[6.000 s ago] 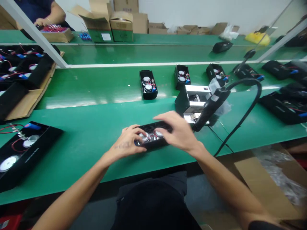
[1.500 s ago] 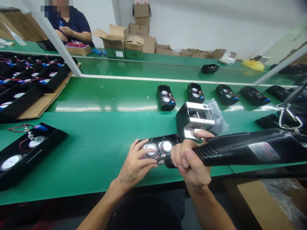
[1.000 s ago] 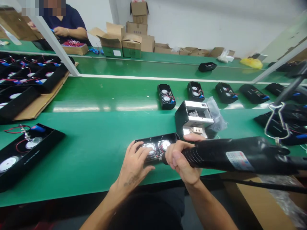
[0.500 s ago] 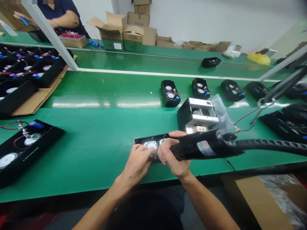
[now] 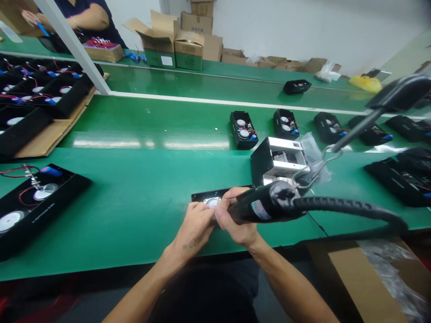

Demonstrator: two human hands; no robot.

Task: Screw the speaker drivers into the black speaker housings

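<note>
My right hand is wrapped round a black electric screwdriver, which lies tilted with its tip end towards my left hand. The screwdriver's tip is hidden by my fingers. My left hand rests at the near side of a black speaker panel, fingers bent and pressed together close to the tip. What those fingers pinch, if anything, does not show. A round white-centred speaker sits in the panel just beyond my fingertips. Both hands and the tool cover most of the panel's right part.
A metal hook and thick cable join the screwdriver's rear. Behind it stands a silver-and-black machine. An opened speaker box lies left, with several more along the belt. A person works at the far left behind a white post.
My right hand and the screwdriver have shifted left, closer to my left hand. The hook and cable at its rear have swung left too. My left hand has barely moved.
</note>
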